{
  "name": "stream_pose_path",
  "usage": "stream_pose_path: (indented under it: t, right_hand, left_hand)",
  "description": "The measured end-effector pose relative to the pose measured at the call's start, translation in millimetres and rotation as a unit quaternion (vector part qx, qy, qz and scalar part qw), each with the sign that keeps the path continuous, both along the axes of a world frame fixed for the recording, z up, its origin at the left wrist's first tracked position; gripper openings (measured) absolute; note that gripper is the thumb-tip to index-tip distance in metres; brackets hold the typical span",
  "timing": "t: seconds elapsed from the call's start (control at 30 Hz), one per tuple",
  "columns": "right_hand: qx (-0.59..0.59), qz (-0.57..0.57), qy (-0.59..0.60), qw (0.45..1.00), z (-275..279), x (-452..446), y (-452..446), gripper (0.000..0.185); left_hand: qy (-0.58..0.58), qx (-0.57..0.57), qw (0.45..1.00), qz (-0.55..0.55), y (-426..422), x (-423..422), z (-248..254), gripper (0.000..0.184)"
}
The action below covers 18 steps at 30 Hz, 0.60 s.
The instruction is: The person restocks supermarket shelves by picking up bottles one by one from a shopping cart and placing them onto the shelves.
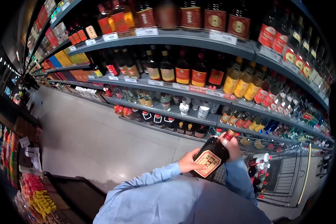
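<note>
A dark glass bottle [215, 152] with a cream and red label and a gold-red cap is held tilted in front of my body, its neck up to the right. My left hand [189, 161] is closed on the lower body, thumb on the label. Around the neck and shoulder my right hand [232, 148] is closed, partly behind the bottle. The label faces up towards me.
Shelves [198, 89] of bottles with price tags run across the front. A wire shopping cart [287, 179] with several bottles in it stands at my right. Pale floor [112, 134] stretches left, beside bagged goods [41, 198] at lower left.
</note>
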State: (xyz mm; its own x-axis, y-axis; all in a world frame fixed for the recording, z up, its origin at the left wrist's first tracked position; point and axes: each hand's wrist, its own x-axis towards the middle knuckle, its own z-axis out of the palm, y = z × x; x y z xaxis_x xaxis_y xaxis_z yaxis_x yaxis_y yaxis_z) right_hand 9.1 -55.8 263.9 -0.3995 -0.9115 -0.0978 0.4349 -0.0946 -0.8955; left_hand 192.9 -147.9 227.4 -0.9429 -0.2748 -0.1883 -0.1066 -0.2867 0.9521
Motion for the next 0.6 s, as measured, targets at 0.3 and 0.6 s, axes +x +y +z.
stream_pose_path:
  t: [0.3,0.6]
  right_hand:
    - [-0.074,0.126,0.02,0.989,35,162,-153,0.011]
    - [-0.105,0.256,0.175,0.945,55,210,-234,0.013]
  left_hand:
    - [0.024,-0.033,0.989,0.145,-109,172,38,0.057]
    - [0.036,-0.051,0.968,0.245,-160,230,42,0.058]
